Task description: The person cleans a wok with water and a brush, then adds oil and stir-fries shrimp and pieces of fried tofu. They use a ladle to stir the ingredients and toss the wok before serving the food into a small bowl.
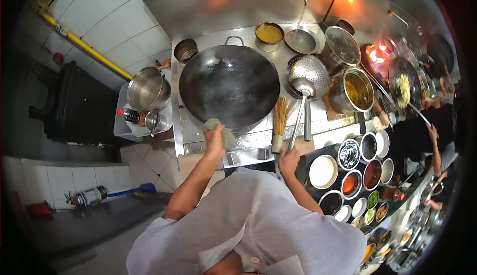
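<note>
A large dark wok (229, 85) sits on the steel stove, with faint steam over its bare, wet-looking inside. My left hand (215, 141) grips a greenish cloth (228, 135) at the wok's near rim; the rim's part under the cloth is hidden. In my right hand (288, 163) is the long handle of a steel ladle (303, 86). The ladle's bowl rests over a perforated strainer (312, 68), whose own handle points towards me. Between the wok and the ladle lies a bamboo wok brush (282, 114).
Behind the wok stand a pot of yellow liquid (269, 33) and a pan (302, 40) under a tap. An oil pot (354, 88) is right of the strainer. Sauce containers (323, 171) fill the right side. Further right, a co-worker's hand (432, 131) holds a ladle near a flaming burner (377, 55).
</note>
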`<act>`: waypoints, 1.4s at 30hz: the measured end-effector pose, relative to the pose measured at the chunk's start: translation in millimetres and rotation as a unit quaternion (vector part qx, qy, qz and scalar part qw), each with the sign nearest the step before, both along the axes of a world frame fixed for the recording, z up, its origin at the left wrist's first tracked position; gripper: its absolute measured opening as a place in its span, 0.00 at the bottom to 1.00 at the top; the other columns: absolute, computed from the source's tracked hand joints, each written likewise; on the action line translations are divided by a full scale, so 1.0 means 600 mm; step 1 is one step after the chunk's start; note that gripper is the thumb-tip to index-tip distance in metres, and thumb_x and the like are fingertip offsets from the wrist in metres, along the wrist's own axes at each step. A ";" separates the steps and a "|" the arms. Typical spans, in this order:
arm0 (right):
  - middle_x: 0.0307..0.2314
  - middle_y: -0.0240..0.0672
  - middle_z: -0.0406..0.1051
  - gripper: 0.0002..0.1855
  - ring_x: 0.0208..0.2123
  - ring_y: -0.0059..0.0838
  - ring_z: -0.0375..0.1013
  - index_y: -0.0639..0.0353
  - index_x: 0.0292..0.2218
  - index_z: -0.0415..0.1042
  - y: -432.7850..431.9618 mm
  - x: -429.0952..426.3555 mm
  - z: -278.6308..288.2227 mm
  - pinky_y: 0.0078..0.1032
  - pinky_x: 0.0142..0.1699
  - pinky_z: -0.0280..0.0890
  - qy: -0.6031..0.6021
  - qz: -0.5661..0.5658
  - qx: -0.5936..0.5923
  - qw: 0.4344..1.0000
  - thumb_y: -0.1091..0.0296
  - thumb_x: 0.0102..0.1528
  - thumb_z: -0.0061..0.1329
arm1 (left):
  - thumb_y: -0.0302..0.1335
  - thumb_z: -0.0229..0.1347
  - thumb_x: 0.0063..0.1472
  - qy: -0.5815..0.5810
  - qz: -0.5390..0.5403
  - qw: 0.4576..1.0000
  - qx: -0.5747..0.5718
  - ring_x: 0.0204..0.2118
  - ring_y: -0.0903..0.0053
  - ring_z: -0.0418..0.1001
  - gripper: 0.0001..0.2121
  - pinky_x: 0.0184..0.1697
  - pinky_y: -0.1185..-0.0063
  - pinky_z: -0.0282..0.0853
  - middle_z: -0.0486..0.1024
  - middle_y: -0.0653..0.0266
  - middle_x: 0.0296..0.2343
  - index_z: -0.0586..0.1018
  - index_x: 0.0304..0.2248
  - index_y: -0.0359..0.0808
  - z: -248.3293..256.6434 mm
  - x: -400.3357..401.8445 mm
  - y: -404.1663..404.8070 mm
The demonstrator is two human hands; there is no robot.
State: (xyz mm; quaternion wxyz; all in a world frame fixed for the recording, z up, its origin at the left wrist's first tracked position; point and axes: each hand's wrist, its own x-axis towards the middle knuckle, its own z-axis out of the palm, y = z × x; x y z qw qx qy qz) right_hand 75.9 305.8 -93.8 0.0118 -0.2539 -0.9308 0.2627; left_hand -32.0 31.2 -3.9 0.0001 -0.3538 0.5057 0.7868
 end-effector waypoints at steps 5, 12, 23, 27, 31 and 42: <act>0.36 0.59 0.72 0.24 0.38 0.56 0.73 0.72 0.44 0.67 0.040 0.085 -0.130 0.43 0.46 0.67 0.004 -0.120 -0.131 0.984 0.58 0.56 0.51 | 0.29 0.59 0.52 0.016 0.041 0.999 -0.008 0.38 0.71 0.73 0.23 0.37 0.71 0.74 0.70 0.62 0.36 0.64 0.47 0.37 -0.084 -0.055 0.067; 0.23 0.36 0.70 0.11 0.25 0.30 0.72 0.63 0.34 0.69 0.049 0.072 -0.062 0.32 0.32 0.68 0.066 -0.132 -0.192 0.970 0.63 0.56 0.49 | 0.35 0.61 0.55 -0.057 -0.054 0.991 0.107 0.45 0.70 0.71 0.26 0.47 0.68 0.71 0.71 0.65 0.40 0.65 0.50 0.39 -0.046 -0.060 0.052; 0.18 0.29 0.61 0.19 0.12 0.19 0.61 0.58 0.50 0.61 0.009 0.112 0.272 0.21 0.16 0.62 0.217 -0.195 -0.517 0.805 0.73 0.56 0.41 | 0.46 0.54 0.58 -0.103 -0.433 0.741 -0.503 0.62 0.45 0.55 0.42 0.65 0.64 0.51 0.54 0.32 0.59 0.52 0.61 0.23 -0.216 0.158 -0.199; 0.18 0.27 0.60 0.23 0.11 0.16 0.59 0.57 0.54 0.59 0.082 0.082 0.343 0.18 0.13 0.59 0.232 -0.216 -0.459 0.830 0.75 0.55 0.38 | 0.42 0.56 0.56 -0.176 -0.442 0.681 -0.557 0.59 0.46 0.57 0.38 0.61 0.56 0.54 0.58 0.36 0.57 0.57 0.59 0.25 -0.163 0.169 -0.190; 0.18 0.28 0.60 0.19 0.12 0.17 0.60 0.59 0.49 0.62 0.183 0.052 0.347 0.21 0.14 0.59 0.187 -0.229 -0.463 0.836 0.77 0.54 0.37 | 0.42 0.58 0.54 -0.177 -0.385 0.699 -0.576 0.58 0.49 0.57 0.37 0.59 0.54 0.56 0.60 0.40 0.54 0.59 0.56 0.27 -0.186 0.163 -0.187; 0.18 0.27 0.59 0.18 0.11 0.16 0.59 0.52 0.48 0.62 0.252 0.061 0.312 0.19 0.14 0.59 0.191 -0.215 -0.534 0.795 0.76 0.55 0.38 | 0.45 0.59 0.55 -0.154 -0.270 0.717 -0.624 0.58 0.48 0.56 0.36 0.60 0.57 0.53 0.60 0.42 0.53 0.62 0.54 0.27 -0.125 0.151 -0.120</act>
